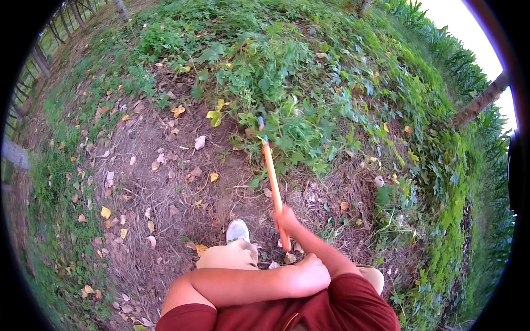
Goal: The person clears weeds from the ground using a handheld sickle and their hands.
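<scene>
My right hand is closed around the lower part of a long wooden tool handle. The handle points away from me, with its butt end just below the hand. Its far end, with a blue and dark metal part, reaches into leafy green vines; the tool's head is hidden among the leaves, so its kind cannot be told. My left arm lies bent across my body, and my left hand is curled near my right forearm. No object shows in it.
Dry grass and fallen leaves cover the bare soil at the left. My shoe stands below the vines. Tree trunks rise at the left and right edges. Tall green crop plants line the far right.
</scene>
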